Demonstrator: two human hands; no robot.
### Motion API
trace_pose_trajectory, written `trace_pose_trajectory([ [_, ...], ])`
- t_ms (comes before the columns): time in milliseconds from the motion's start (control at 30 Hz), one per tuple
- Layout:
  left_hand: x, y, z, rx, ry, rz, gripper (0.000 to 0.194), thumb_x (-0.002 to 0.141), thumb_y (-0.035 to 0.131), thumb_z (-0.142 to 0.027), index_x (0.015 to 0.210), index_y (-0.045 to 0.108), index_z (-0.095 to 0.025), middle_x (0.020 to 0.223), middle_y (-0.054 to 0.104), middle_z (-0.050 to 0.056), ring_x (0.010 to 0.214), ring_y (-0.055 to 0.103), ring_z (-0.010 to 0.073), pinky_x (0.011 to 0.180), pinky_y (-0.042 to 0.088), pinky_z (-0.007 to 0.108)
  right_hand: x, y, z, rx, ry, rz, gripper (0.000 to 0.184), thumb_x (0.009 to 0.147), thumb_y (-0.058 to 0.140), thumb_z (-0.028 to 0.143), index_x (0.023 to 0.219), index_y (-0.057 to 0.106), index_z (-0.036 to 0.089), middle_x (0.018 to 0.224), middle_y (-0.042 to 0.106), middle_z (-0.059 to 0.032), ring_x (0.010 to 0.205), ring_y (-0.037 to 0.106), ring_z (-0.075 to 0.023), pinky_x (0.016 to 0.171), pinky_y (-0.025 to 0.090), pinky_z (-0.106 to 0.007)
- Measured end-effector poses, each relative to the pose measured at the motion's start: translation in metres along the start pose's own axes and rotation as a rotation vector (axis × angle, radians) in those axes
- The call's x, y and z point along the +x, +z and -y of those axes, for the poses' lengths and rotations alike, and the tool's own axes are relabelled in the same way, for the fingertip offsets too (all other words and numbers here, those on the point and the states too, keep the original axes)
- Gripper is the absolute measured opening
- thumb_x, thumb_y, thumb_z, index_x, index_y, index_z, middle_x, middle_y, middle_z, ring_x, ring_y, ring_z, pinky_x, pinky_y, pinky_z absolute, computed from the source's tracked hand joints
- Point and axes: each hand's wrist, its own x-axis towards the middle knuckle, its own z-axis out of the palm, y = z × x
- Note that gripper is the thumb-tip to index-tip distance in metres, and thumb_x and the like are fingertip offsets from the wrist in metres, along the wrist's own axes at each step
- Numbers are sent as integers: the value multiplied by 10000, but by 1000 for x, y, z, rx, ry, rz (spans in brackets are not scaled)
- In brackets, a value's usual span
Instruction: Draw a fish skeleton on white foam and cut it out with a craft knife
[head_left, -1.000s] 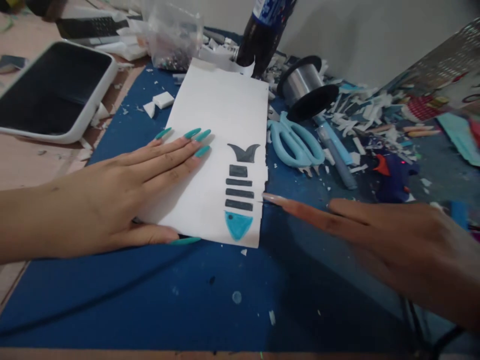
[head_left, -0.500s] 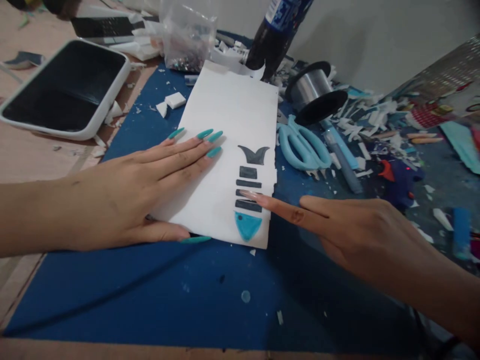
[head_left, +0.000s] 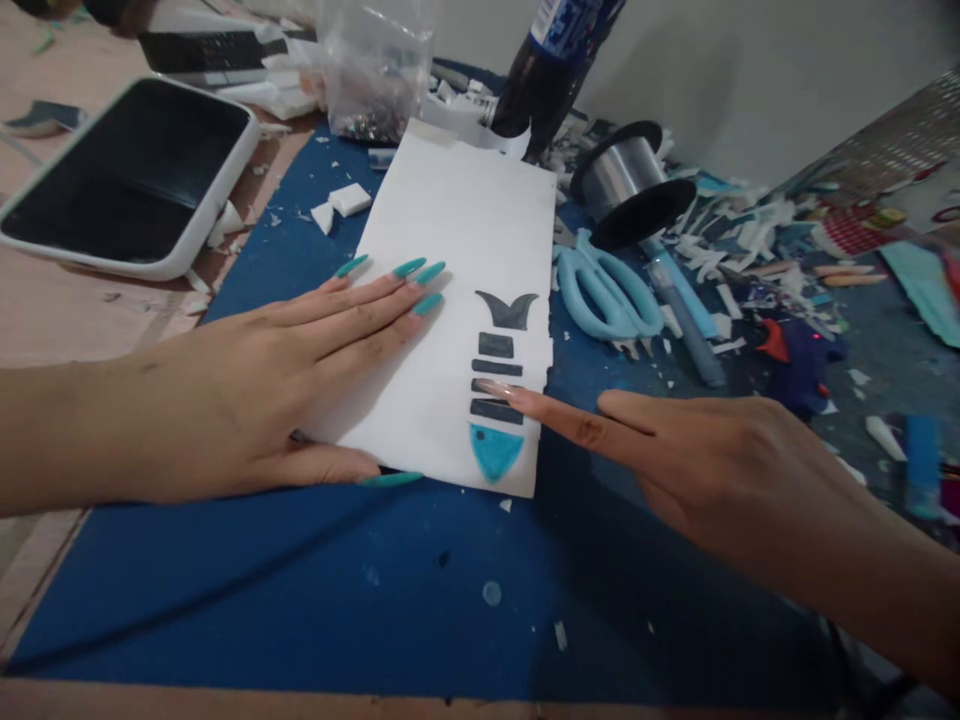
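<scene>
A white sheet (head_left: 465,220) lies flat on a blue mat (head_left: 315,600). Near its right edge is a fish-skeleton figure: a turquoise head (head_left: 495,455) with a dark eye, several dark bars above it, and a dark tail (head_left: 508,310) on top. My left hand (head_left: 292,390), with long turquoise nails, rests flat on the sheet's left part, its thumb at the lower edge. My right hand (head_left: 712,460) comes in from the right with the index finger stretched out, its tip at one of the dark bars. The other fingers are folded back, partly hidden, and no tool shows in that hand.
Blue-handled scissors (head_left: 607,290) and a spool of clear line (head_left: 630,185) lie right of the sheet, before a heap of white scraps (head_left: 727,235). A dark bottle (head_left: 551,80) and a plastic bag (head_left: 379,70) stand behind. A phone (head_left: 127,180) lies left.
</scene>
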Motion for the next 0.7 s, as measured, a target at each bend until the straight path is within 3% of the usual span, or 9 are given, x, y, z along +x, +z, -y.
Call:
trace_pose_trajectory([
  [200, 1, -1, -2, -29, -1, -6, 679, 883, 131, -561, 1445, -60, -232, 1530, -83, -5, 1329, -30, 437, 1086, 37, 594, 2, -6, 1, -20, -17, 14, 650, 823, 232, 38, 1415, 298, 296, 523, 436, 34, 323, 318, -77, 344, 167, -185],
  [400, -2, 0, 1, 60, 15, -29, 758, 860, 236, -614, 1449, -46, -228, 1531, -73, -4, 1345, 44, 442, 1090, 74, 594, 8, -14, -1, -34, -61, 2, 692, 790, 187, 10, 1397, 341, 305, 554, 547, 1, 290, 303, -82, 320, 162, -206],
  [500, -2, 1, 1, 79, 25, -28, 783, 854, 274, -618, 1449, -45, -223, 1532, -70, -1, 1350, 62, 436, 1094, 87, 586, 12, -18, -2, -41, -76, -4, 677, 798, 181, 17, 1383, 368, 303, 513, 504, 11, 283, 303, -81, 311, 150, -204],
  [700, 1, 0, 0, 33, 16, -12, 746, 846, 199, -593, 1446, -46, -224, 1529, -76, -12, 1336, 54, 453, 1070, 74, 609, 15, -22, -5, -1, -103, 19, 644, 831, 162, 18, 1369, 397, 284, 471, 404, 36, 280, 307, -70, 308, 143, -205],
])
